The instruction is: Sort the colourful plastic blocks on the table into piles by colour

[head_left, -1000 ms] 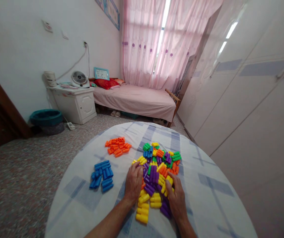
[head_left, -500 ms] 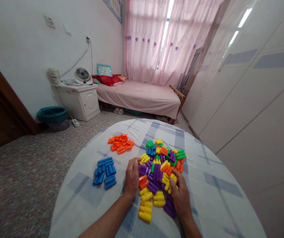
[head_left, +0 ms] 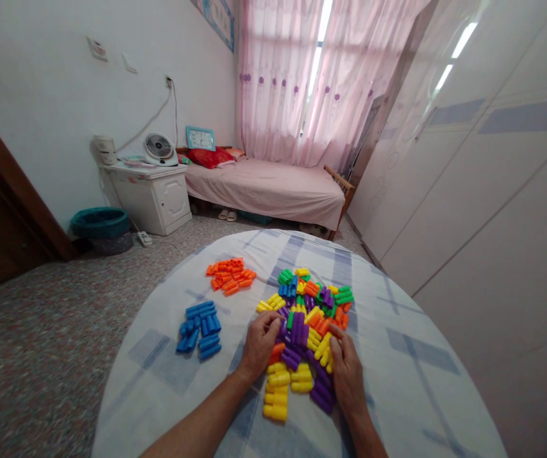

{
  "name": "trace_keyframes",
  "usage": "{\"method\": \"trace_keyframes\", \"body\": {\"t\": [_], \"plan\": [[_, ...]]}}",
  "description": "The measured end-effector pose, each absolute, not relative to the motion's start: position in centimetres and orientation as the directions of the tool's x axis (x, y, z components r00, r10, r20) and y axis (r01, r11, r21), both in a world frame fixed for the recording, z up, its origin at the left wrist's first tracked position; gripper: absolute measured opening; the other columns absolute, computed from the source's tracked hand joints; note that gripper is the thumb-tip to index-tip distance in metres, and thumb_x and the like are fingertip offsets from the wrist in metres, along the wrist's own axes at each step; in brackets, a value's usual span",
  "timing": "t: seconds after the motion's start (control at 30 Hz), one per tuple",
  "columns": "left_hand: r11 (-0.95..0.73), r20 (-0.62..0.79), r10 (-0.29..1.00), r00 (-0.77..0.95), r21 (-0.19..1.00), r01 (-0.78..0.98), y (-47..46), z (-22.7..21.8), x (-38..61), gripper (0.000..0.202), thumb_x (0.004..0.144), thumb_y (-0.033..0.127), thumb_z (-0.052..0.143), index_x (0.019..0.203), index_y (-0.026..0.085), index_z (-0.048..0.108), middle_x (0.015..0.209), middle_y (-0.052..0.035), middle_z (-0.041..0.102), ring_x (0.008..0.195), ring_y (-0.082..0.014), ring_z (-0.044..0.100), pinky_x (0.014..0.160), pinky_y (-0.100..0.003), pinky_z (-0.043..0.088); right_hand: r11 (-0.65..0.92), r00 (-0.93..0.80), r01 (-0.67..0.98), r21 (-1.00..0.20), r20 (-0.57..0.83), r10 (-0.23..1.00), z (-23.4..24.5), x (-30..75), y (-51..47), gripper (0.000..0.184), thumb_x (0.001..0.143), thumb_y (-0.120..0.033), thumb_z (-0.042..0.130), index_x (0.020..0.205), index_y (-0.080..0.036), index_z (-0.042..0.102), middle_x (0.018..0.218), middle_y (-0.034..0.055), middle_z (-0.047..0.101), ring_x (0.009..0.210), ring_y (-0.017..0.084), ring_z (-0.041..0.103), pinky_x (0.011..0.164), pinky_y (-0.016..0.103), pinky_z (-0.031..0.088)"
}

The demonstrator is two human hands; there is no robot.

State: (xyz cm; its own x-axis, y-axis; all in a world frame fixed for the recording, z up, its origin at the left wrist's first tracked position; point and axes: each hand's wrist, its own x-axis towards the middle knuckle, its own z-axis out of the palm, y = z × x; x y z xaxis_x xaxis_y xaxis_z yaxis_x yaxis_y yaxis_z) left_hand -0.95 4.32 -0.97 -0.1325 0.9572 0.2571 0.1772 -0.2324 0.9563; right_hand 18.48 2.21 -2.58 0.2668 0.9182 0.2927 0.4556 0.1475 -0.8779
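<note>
A mixed heap of plastic building blocks, each like several tubes joined side by side, lies on the cloth-covered round table (head_left: pixel 397 394). My left hand (head_left: pixel 260 343) is at the heap's left side, thumb and forefinger closed on the edge of a purple block (head_left: pixel 283 327); its grip is partly hidden. My right hand (head_left: pixel 347 366) rests against the right side, fingers bent, thumb and forefinger apart, touching a yellow block (head_left: pixel 324 350) and close to an orange block (head_left: pixel 320 324). Between the hands stands a purple block (head_left: pixel 299 329). More yellow blocks (head_left: pixel 276 404) lie nearest me.
Left of the heap are a pile of orange blocks (head_left: pixel 230 277) and a group of blue blocks (head_left: pixel 200 331). Green blocks (head_left: pixel 344 295) sit at the heap's far right. Beyond the table stand a bed (head_left: pixel 264 184), a white cabinet (head_left: pixel 159 197) and a wardrobe (head_left: pixel 469 191).
My left hand has moved right, over the heap's purple blocks. A yellow block near its fingertips has shifted left. My right hand's thumb has drawn back slightly from the yellow block.
</note>
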Motion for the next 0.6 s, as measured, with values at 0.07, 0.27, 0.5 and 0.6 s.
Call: {"method": "trace_keyframes", "body": {"t": [0.07,0.27,0.5,0.6], "plan": [[-0.271,0.292,0.953,-0.074,0.939,0.211,4.14,-0.8,-0.64,0.023,0.083,0.031,0.047,0.085,0.018,0.066,0.086,-0.004,0.065,0.084,-0.0179,0.059,0.076,-0.029,0.046,0.148,0.265,0.447,-0.883,0.288,0.92,-2.66,18.47,2.21,0.041,0.084,-0.047,0.043,0.11,-0.019,0.058,0.112,0.0078,0.061,0.105,0.022,0.055,0.094,0.038,0.042],[-0.3,0.318,0.948,-0.033,0.921,0.249,4.13,-0.8,-0.6,0.023,0.084,0.03,0.046,0.084,0.019,0.066,0.087,-0.0043,0.065,0.085,-0.0176,0.058,0.08,-0.03,0.046,0.209,0.224,0.529,-0.822,0.373,0.9,-2.9,18.17,2.32,0.04,0.082,-0.045,0.049,0.112,-0.019,0.056,0.114,0.0087,0.058,0.108,0.024,0.052,0.096,0.042,0.039],[-0.202,0.232,0.951,-0.206,0.967,0.154,4.8,-1.47,-1.2,0.027,0.085,0.033,0.043,0.087,0.017,0.065,0.09,-0.0051,0.066,0.089,-0.0187,0.06,0.084,-0.032,0.045,0.173,0.263,0.573,-0.801,0.379,0.887,-2.96,18.35,2.43,0.04,0.083,-0.045,0.047,0.111,-0.019,0.056,0.112,0.0101,0.058,0.104,0.024,0.053,0.092,0.042,0.042],[-0.207,0.234,0.953,-0.192,0.967,0.151,4.81,-1.59,-1.09,0.027,0.085,0.033,0.044,0.09,0.017,0.065,0.09,-0.0053,0.066,0.088,-0.0182,0.06,0.083,-0.032,0.046,0.175,0.234,0.577,-0.798,0.367,0.9,-2.87,18.28,2.32,0.04,0.083,-0.045,0.047,0.112,-0.019,0.055,0.111,0.0096,0.058,0.102,0.024,0.054,0.092,0.041,0.042]]}}
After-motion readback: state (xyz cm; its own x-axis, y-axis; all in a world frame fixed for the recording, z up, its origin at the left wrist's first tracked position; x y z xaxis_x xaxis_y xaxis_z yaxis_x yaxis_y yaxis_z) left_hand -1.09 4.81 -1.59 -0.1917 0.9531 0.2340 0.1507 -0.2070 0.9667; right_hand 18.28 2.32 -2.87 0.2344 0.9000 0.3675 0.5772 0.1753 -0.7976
